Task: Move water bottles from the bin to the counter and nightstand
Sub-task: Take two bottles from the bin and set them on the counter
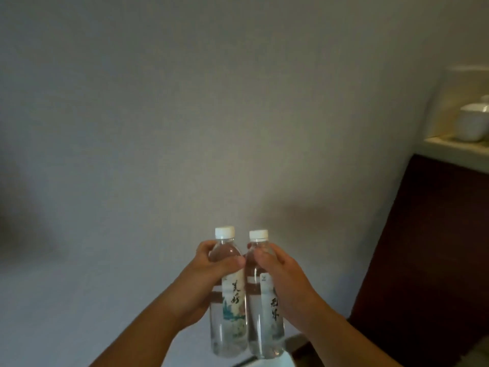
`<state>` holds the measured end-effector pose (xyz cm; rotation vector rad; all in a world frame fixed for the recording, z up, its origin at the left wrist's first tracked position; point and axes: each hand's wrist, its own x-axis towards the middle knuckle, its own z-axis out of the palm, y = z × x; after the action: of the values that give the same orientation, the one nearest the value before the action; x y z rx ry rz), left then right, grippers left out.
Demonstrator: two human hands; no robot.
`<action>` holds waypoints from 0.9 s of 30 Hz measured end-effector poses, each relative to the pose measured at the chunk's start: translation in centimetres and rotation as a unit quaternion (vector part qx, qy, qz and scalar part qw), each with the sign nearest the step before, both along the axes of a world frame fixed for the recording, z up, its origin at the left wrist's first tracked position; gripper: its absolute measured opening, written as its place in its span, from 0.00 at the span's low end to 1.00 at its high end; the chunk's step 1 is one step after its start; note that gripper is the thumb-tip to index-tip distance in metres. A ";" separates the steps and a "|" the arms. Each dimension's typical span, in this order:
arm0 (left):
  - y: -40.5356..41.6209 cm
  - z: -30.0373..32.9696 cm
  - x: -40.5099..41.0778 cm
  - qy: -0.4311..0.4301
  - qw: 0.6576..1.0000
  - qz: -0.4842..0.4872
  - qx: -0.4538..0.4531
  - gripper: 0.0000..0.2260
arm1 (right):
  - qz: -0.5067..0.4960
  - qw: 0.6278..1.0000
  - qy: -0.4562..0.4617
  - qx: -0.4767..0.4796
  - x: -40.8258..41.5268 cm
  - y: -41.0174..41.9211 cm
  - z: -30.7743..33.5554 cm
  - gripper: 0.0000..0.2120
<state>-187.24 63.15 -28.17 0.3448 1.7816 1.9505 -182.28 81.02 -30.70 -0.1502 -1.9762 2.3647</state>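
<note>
Two clear water bottles with white caps and pale labels stand upright side by side in the air, low in the middle of the view. My left hand [209,271] grips the left bottle [229,308] around its shoulder, fingers curled round it. My right hand [280,274] grips the right bottle [264,321] the same way. The two bottles touch or nearly touch each other. The bin is out of view.
A plain grey wall fills most of the view. At the right stands a dark wooden cabinet [428,247] under a pale counter edge [449,151], with a white cup [473,123] on it. A pale surface edge [264,362] shows below the bottles.
</note>
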 end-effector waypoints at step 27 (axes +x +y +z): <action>47.7 31.1 23.4 0.239 0.909 -0.320 0.122 0.28 | -0.406 0.883 0.148 0.185 35.5 39.9 34.0 0.18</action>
<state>-163.83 110.84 2.96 1.4038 1.4006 1.6678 -146.73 120.90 3.27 -0.4573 -1.6965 1.3756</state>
